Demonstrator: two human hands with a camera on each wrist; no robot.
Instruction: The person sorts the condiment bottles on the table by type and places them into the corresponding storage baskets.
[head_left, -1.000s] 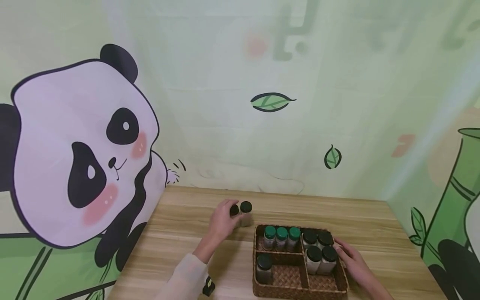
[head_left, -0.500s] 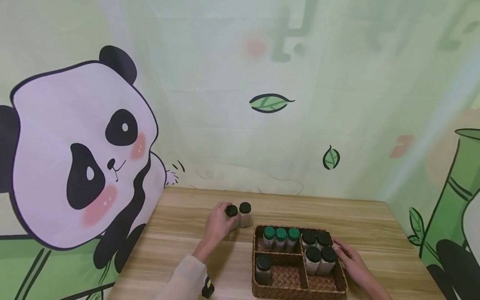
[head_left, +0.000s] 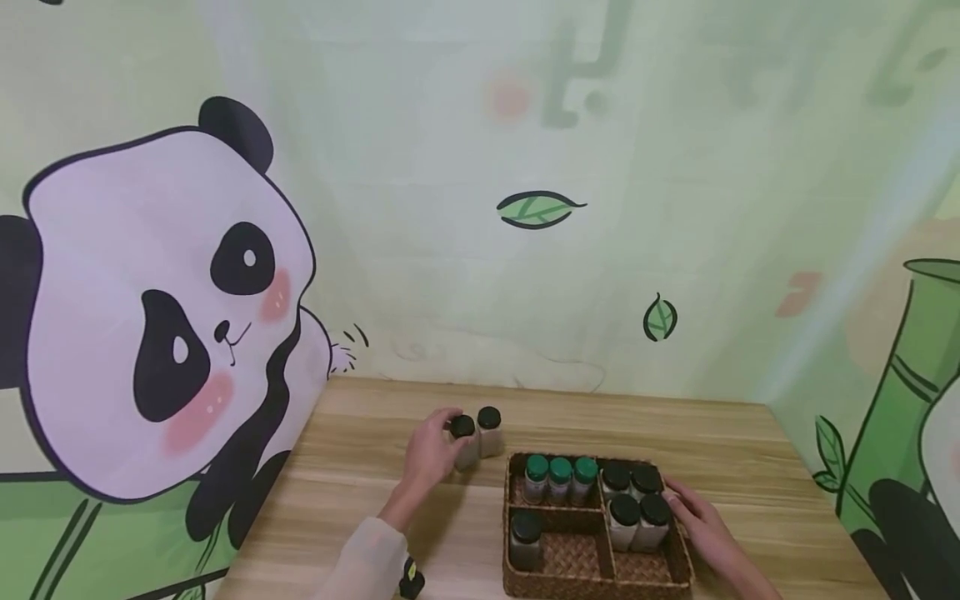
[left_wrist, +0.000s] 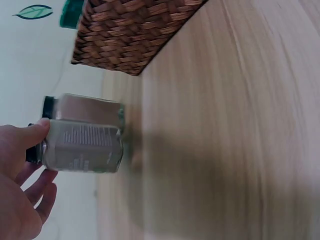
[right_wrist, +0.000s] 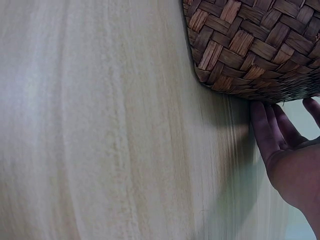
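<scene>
My left hand [head_left: 429, 454] pinches a black-capped spice jar [left_wrist: 85, 147] between thumb and fingers, up near its cap. A similar spice jar [head_left: 490, 435] stands close beside it on the table, partly behind it in the left wrist view. To their right is a woven brown basket [right_wrist: 250, 45] with compartments. Against its right side rests my right hand [head_left: 705, 525], fingers extended along the wall and fingertips right at the weave.
Inside the basket, three green-capped jars [head_left: 559, 477] fill the back left compartment. Several black-capped jars [head_left: 652, 521] stand on the right side, and one black-capped jar [head_left: 526, 546] at front left. A patterned wall [head_left: 450, 250] rises behind the wooden table [head_left: 360, 417].
The left hand has brought its jar slightly left and toward the front, opening a small gap from the other jar. The right hand has stayed at the basket.
</scene>
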